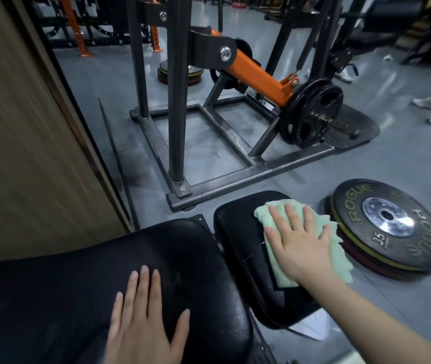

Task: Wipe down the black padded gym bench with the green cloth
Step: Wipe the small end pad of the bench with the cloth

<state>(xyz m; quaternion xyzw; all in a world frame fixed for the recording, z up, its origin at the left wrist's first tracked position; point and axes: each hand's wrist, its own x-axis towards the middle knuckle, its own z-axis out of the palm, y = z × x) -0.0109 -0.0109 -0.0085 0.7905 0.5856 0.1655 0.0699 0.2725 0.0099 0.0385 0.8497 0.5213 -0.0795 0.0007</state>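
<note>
The black padded gym bench (156, 258) comes in two parts: a big pad on the left and a smaller pad (238, 232) on the right, with a thin gap between them. The green cloth (340, 248) lies on the small pad, and part of it hangs past the pad's right edge. The right hand (298, 245) lies flat on top of the cloth with its fingers straight and spread wide — it presses the cloth down and does not pinch it. The left hand (143, 319) rests flat on the big pad, fingers straight too, holding nothing. So the cloth is under the right hand and well apart from the left hand; the right hand is the one to do the wiping. The small pad runs long from the person toward the metal frame (235, 177) on the floor. The cloth sits at the far right part of it, so the bare black part lies to the left of the cloth and nearer to the person — I think the next wipe should slide that way. A stack of weight plates (392, 227) lies on the floor just right of the small pad.
</note>
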